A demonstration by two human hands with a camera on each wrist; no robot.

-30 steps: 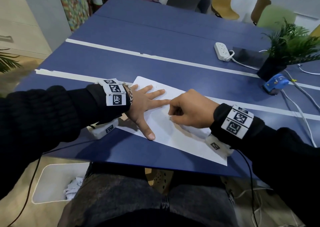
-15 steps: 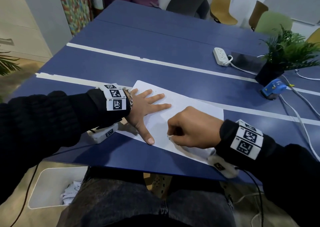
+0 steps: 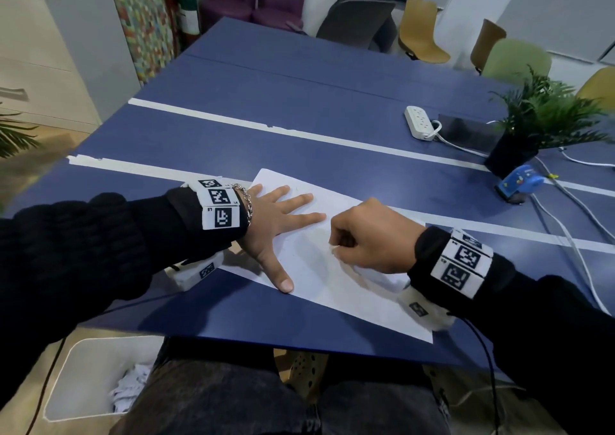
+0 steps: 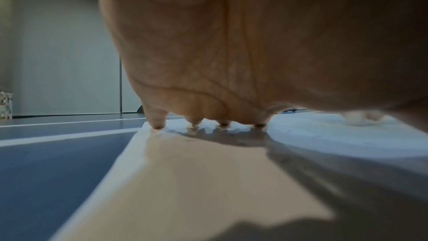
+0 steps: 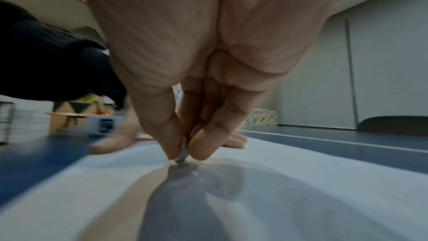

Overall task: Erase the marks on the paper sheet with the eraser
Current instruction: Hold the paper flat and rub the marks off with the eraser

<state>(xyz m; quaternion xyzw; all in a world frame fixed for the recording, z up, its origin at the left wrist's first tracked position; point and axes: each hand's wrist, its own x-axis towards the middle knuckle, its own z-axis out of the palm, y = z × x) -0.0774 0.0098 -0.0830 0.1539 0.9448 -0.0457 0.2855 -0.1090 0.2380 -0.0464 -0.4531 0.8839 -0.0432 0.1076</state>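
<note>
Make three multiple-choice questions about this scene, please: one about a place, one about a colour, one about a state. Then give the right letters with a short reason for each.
1. Where does the potted plant stand?
A. At the table's far right
B. On the paper sheet
C. On the floor beside the bin

2. What colour is the table?
A. Green
B. Blue
C. Red

3. How does the left hand lie?
A. Curled into a fist
B. Lifted above the table
C. Flat on the paper sheet, fingers spread

Answers:
1. A, the head view shows the plant far right, behind the blue tape dispenser.
2. B, its top is blue, crossed by white tape lines.
3. C, the fingers are straight and touch the sheet, while the right hand pinches the eraser against it.
</note>
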